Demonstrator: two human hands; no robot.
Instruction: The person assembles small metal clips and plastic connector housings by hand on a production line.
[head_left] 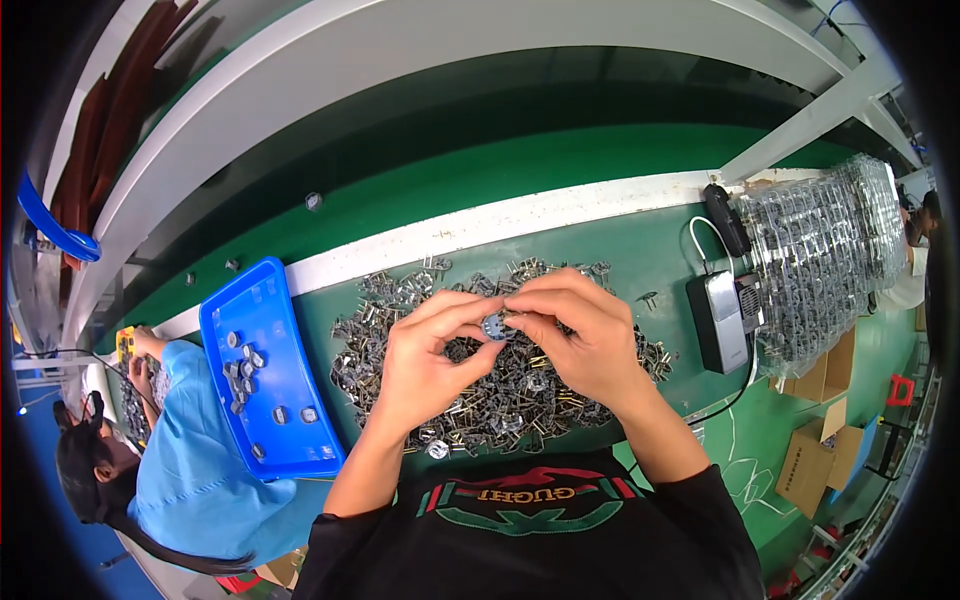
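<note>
A small round grey part (493, 326) with holes in its face is held up over the middle of the pile. My left hand (428, 352) pinches it from the left between thumb and fingers. From the right, my right hand (583, 338) has its thumb and fingertips closed at the part's edge, partly hiding it. Under both hands spreads a heap of small grey plastic and metal pieces (520, 405), many with brassy prongs. A round silvery piece (437, 449) lies at the heap's near edge.
Left of the heap, a blue tray (272, 345) holds several round parts. A black and silver box with a cable (717, 322) stands at the right, beside stacked clear plastic trays (820, 250). A co-worker in a blue top (205, 460) sits at the left. Cardboard boxes (815, 460) stand lower right.
</note>
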